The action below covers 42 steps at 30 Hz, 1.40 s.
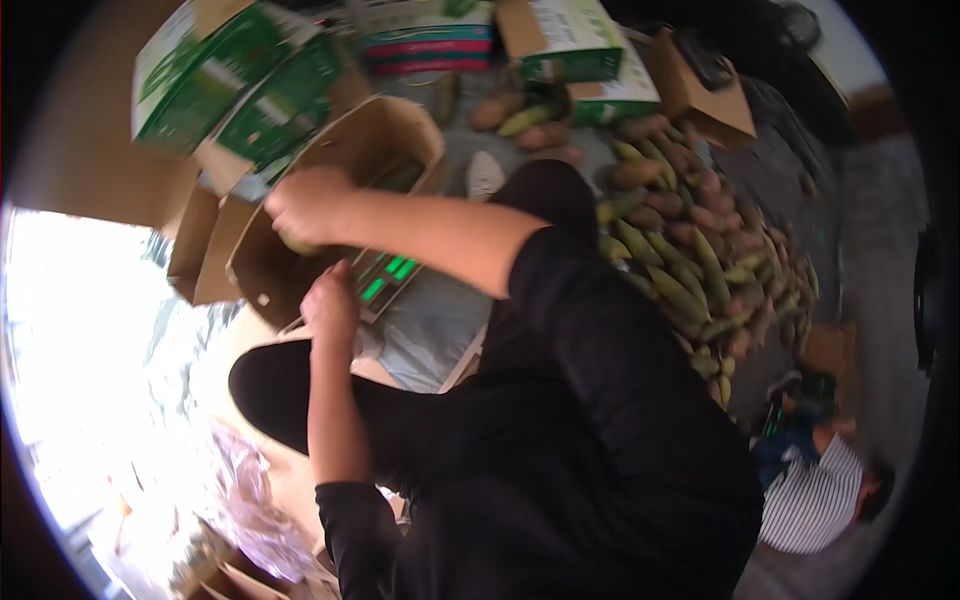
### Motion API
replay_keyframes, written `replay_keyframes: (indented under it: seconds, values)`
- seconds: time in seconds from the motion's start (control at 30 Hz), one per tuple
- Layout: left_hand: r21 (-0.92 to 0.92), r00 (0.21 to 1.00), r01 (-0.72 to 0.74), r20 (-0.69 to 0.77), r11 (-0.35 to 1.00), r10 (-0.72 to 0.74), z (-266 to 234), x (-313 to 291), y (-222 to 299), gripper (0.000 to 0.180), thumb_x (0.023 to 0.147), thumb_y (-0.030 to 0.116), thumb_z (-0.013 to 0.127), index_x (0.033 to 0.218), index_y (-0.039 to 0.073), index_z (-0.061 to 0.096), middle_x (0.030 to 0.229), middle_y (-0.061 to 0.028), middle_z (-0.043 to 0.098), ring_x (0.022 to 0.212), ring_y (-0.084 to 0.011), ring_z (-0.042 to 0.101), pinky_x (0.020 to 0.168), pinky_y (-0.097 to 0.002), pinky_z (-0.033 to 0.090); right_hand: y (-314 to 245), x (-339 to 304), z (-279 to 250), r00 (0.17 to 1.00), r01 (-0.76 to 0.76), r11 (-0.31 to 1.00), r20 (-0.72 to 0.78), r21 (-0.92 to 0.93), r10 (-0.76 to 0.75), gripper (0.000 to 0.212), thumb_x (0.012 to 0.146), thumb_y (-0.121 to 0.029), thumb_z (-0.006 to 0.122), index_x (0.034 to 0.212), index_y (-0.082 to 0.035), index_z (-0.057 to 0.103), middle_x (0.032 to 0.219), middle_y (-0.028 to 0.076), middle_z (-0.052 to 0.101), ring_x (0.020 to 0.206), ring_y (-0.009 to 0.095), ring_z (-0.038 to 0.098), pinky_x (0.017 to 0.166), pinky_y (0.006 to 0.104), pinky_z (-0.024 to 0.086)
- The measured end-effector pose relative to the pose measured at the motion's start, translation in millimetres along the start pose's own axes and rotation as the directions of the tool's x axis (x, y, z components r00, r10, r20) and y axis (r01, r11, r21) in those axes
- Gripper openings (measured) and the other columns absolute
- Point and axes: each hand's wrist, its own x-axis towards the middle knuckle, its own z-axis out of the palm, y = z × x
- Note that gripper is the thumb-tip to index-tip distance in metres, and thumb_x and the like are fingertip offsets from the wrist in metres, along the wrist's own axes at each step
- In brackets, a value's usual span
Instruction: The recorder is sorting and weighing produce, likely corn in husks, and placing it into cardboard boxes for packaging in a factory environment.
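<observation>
An open cardboard box (pixel 375 130) stands ahead of me, beside a scale (pixel 392 278) with a lit green display. My right hand (pixel 310 205) is over the box, its fingers closed round a yellow-green fruit (pixel 298 243) that shows only in part below them. Motion blurs this hand. At the near rim of the box is my left hand (pixel 330 308), its fingers curled at the cardboard edge. A dark green piece of produce (pixel 402 178) lies inside the box; its shadowed bottom is hard to make out.
A large pile of long green and reddish-brown fruit (pixel 710 265) spreads to my right. Green-and-white cartons (pixel 225 85) stand at the far left, with another carton (pixel 570 45) at the back. Crumpled plastic (pixel 250 500) lies lower left. Another person (pixel 815 495) is at the lower right.
</observation>
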Motion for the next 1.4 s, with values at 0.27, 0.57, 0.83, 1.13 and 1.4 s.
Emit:
replay_keyframes:
  seconds: [0.27, 0.57, 0.83, 1.13, 1.4]
  values:
    - [0.050, 0.997, -0.063, -0.044, 0.997, 0.065, 3, -1, -3, 0.015, 0.083, 0.015, 0.050, 0.095, 0.009, 0.057, 0.090, -0.0133, 0.062, 0.082, -0.0344, 0.061, 0.067, -0.0456, 0.048, 55, -37, -62, 0.997, 0.005, 0.989, -0.078, 0.150, 0.007, 0.021, 0.079, -0.024, 0.058, 0.094, -0.013, 0.067, 0.091, 0.008, 0.066, 0.089, 0.026, 0.062, 0.075, 0.0373, 0.048]
    - [0.006, 0.997, -0.065, -0.040, 0.998, 0.065, 4, 3, -4, 0.022, 0.081, 0.013, 0.055, 0.102, 0.009, 0.057, 0.094, -0.0116, 0.063, 0.085, -0.0329, 0.060, 0.070, -0.0426, 0.047, 228, -278, -153, 0.726, -0.551, 0.782, -0.294, 0.292, 0.622, 0.025, 0.082, -0.025, 0.060, 0.099, -0.008, 0.065, 0.091, 0.007, 0.067, 0.084, 0.019, 0.063, 0.074, 0.0313, 0.048]
    - [-0.114, 0.986, -0.158, -0.079, 0.981, 0.149, 24, 11, -21, 0.022, 0.081, 0.009, 0.054, 0.103, 0.007, 0.058, 0.090, -0.0173, 0.063, 0.085, -0.0361, 0.059, 0.072, -0.0424, 0.046, 281, -539, -31, 0.394, -0.908, 0.372, -0.087, -0.194, 0.915, 0.018, 0.079, -0.013, 0.050, 0.084, -0.003, 0.065, 0.087, 0.021, 0.062, 0.085, 0.038, 0.058, 0.074, 0.0440, 0.047]
    - [-0.052, 0.992, -0.109, -0.064, 0.993, 0.106, 20, 9, -19, 0.026, 0.081, 0.014, 0.056, 0.105, 0.006, 0.058, 0.088, -0.0193, 0.062, 0.083, -0.0373, 0.060, 0.069, -0.0433, 0.047, 228, -609, 83, -0.001, -0.972, 0.023, 0.104, -0.232, 0.995, 0.024, 0.078, -0.017, 0.054, 0.099, -0.009, 0.060, 0.104, 0.015, 0.061, 0.100, 0.033, 0.056, 0.083, 0.0418, 0.046]
    - [-0.083, 0.991, -0.115, -0.078, 0.990, 0.108, 25, 10, -20, 0.023, 0.082, 0.016, 0.053, 0.103, 0.008, 0.057, 0.089, -0.0173, 0.063, 0.083, -0.0369, 0.060, 0.070, -0.0431, 0.046, 205, -580, 105, 0.070, -0.867, 0.164, 0.212, -0.470, 0.975, 0.036, 0.085, -0.016, 0.048, 0.121, -0.013, 0.049, 0.126, 0.005, 0.049, 0.121, 0.026, 0.041, 0.092, 0.0454, 0.038]
